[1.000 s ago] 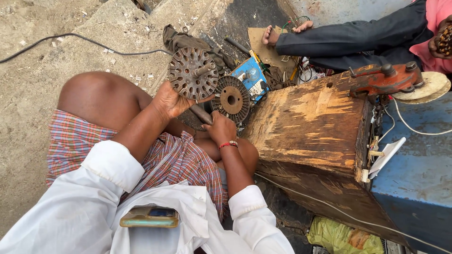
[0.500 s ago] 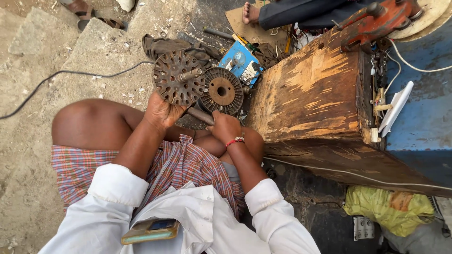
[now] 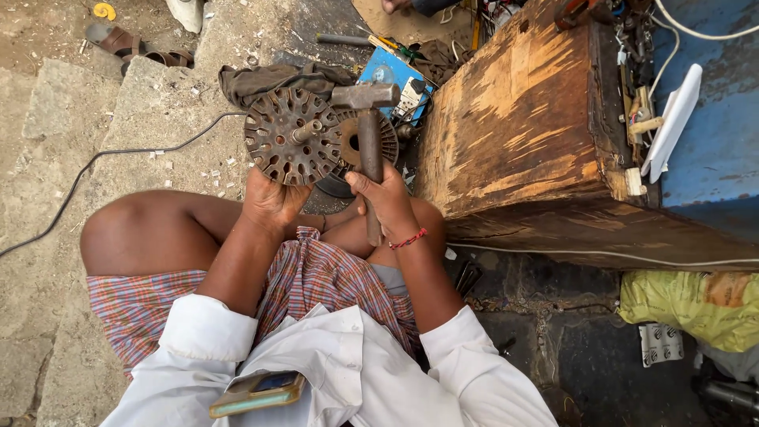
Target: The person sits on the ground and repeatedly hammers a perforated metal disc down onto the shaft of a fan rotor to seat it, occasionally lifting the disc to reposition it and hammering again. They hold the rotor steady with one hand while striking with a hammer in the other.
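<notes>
The left hand (image 3: 271,202) grips the near edge of a round, rusty brown metal rotor with slots around its rim (image 3: 291,136), fingers curled shut on it so that the disc stands tilted up toward the camera, its short steel shaft (image 3: 307,130) poking out of the middle. The right hand (image 3: 385,198), a red thread bracelet (image 3: 409,239) on its wrist, is closed around the worn wooden handle of a hammer with a dull grey steel head (image 3: 365,96); the head sits just right of the rotor's far edge, and whether it touches the disc is hard to tell from this angle. Behind the hammer handle lies a second round rusty metal disc with a dark centre hole (image 3: 370,141), partly hidden. Both hands work above the person's bare knees and a checked red-and-blue cloth wrap (image 3: 316,277). To the right stands a large scuffed wooden box (image 3: 522,134), and beyond it a blue metal surface (image 3: 719,134) with a white flat piece (image 3: 674,119) leaning on it. Far from the hands, a crumpled brown rag (image 3: 273,79) and a small blue box-shaped device (image 3: 395,79) lie on the ground. A black cable (image 3: 95,158) snakes across the stone slabs at left, and a yellow-green plastic bag (image 3: 688,304) lies at near right.
</notes>
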Motion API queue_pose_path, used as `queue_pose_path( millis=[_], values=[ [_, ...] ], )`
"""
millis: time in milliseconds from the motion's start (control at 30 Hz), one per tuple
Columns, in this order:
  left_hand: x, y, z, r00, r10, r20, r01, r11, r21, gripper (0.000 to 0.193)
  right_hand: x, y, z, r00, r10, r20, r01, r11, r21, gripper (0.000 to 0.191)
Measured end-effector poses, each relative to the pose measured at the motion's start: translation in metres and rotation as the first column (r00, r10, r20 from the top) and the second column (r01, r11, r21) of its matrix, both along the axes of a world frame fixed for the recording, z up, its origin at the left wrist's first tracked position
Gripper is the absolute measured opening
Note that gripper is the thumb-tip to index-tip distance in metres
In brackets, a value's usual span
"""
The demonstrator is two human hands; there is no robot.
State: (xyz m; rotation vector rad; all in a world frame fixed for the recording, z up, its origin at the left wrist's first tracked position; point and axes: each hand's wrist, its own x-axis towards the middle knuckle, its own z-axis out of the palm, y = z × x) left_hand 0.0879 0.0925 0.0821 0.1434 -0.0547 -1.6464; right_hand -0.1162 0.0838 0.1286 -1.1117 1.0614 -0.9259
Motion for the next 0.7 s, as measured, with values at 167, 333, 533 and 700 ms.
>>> queue_pose_path(
  millis=[167, 333, 533, 700],
  values=[
    [-0.019, 0.003, 0.005, 0.998, -0.013, 0.055, 0.011, 0.999, 0.036, 0.032, 0.015, -0.001, 0.018, 0.980, -0.072, 0.184, 0.059, 0.995, 0.080, 0.033],
    [-0.023, 0.006, 0.001, 0.981, -0.003, 0.196, -0.006, 0.999, 0.046, 0.030, 0.014, 0.002, 0.031, 0.949, -0.100, 0.298, 0.059, 0.988, 0.144, 0.035],
    [-0.009, 0.009, 0.014, 0.632, 0.241, 0.736, -0.116, 0.969, -0.217, 0.059, -0.002, 0.001, 0.034, 0.930, -0.157, 0.333, 0.097, 0.977, 0.190, 0.035],
    [0.014, 0.017, 0.051, 0.112, 0.531, 0.840, -0.006, 0.846, -0.533, 0.096, -0.009, 0.004, 0.030, 0.919, -0.203, 0.338, 0.110, 0.955, 0.275, 0.034]
  ],
)
